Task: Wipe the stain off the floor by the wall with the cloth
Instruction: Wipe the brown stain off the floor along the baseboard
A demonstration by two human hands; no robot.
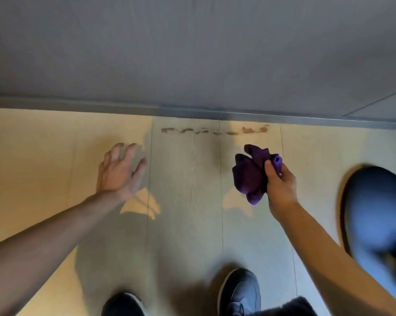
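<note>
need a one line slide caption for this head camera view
Right hand holds a purple cloth above the floor, short of the brown stain by the wall.

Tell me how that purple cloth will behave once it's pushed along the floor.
The purple cloth is bunched and droops below the right hand, so it is probably soft and floppy. It likely weighs little, being held by a loose one-handed grip. Pushed over the stain, it would probably flatten and crumple rather than slide stiffly.

Purple cloth [249,174], brown stain [215,130], pale wood-grain floor [185,201], grey wall [192,49].
</note>
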